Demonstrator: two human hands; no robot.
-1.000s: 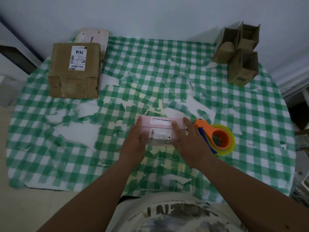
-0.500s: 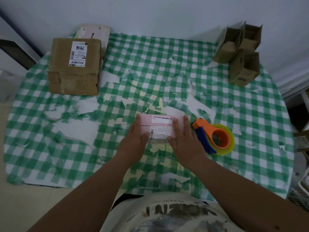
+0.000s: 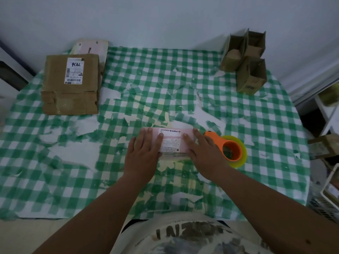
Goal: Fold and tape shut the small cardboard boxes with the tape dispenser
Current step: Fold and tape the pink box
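Note:
A small pink box (image 3: pixel 172 143) with white shipping labels lies on the green checked tablecloth (image 3: pixel 256 125) near the middle. My left hand (image 3: pixel 143 153) lies flat on its left end, fingers straight. My right hand (image 3: pixel 203 153) lies flat on its right end, fingers straight too. An orange tape dispenser (image 3: pixel 229 149) with a yellowish roll rests on the cloth just right of my right hand, touching neither hand's grip. Three open small brown cardboard boxes (image 3: pixel 245 59) stand at the far right corner.
A flat brown parcel (image 3: pixel 70 85) with a label lies at the far left, on top of a pale box (image 3: pixel 91 47). The wall runs behind the table. Shelving and a white basket (image 3: pixel 330 184) stand off the table's right edge.
Both hands have slid a little further up and onto the pink box's top. The box and dispenser stay in place; the camera view shifted slightly.

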